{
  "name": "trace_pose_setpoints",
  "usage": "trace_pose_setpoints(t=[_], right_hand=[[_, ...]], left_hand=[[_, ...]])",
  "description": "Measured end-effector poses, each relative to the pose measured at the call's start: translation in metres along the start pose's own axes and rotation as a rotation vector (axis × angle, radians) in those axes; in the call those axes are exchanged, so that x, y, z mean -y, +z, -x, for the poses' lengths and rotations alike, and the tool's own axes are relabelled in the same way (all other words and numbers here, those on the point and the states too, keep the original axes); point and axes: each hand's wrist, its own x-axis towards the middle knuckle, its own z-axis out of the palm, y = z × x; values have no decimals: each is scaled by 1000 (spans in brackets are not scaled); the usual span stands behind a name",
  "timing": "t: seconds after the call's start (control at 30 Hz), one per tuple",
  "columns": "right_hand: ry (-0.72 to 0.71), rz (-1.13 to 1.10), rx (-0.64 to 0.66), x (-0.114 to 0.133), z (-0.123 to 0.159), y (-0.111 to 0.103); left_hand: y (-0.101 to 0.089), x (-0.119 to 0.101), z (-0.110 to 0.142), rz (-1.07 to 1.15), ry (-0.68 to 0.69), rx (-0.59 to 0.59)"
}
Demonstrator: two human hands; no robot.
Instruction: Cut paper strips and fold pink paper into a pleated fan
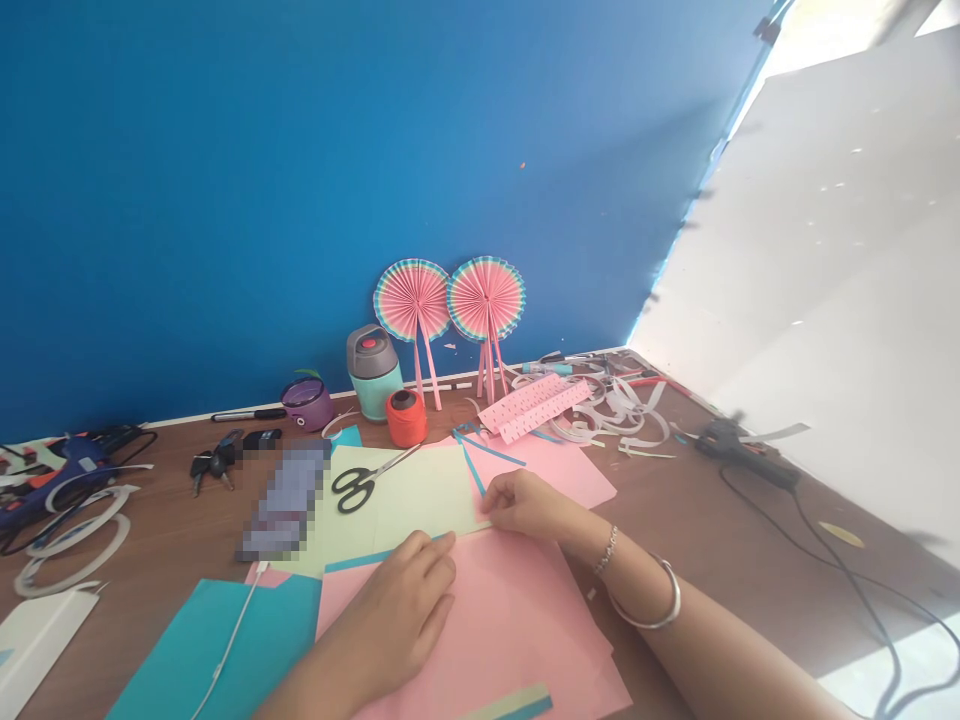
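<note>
My left hand [405,605] lies on a pink paper sheet [525,620], its fingers stretched along the top edge. A blue paper strip [360,562] runs along that edge and passes under the fingers. At the strip's right end, my right hand [517,503] pinches a narrow pale paper strip [471,527] at the sheet's edge; its fingertips partly hide it. Behind the hands, black-handled scissors [367,483] rest on a pale yellow sheet [420,500]. A yellow and blue strip [517,705] lies on the pink sheet near me.
Two pleated pink paper fans [412,300] lean on the blue wall. In front stand a flask [375,375], red thread spool [406,418] and purple pot [306,403]. Paper scraps [630,410] and folded pink paper [536,408] lie right. A glue gun [739,450] trails its cord.
</note>
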Motion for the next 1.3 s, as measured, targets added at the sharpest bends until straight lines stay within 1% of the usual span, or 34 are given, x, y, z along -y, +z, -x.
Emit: trace_pose_setpoints(t=[0.23,0.43,0.6,0.73,0.9,1.03,1.13,1.2,1.3], right_hand=[[-2,43,-46,-4,-1,2],[-24,87,-64,-1,2,2],[-26,115,-80,1,3,4],[-28,143,-105,3,4,7],[-40,225,-133,7,6,10],[-37,228,-121,6,6,7],[-32,143,-65,2,5,3],[-76,77,-36,1,5,1],[-161,48,-47,3,5,-2]], left_hand=[[0,0,-1,-15,2,-3],[0,-1,-1,-19,0,-13],[-2,-3,-2,-43,-9,18],[-3,-3,-2,-43,-5,4],[-2,-2,-2,-45,-1,10],[-1,-1,-1,-21,-18,23],[2,1,1,26,-44,-26],[5,3,2,67,-74,-75],[8,5,3,118,-128,-117]])
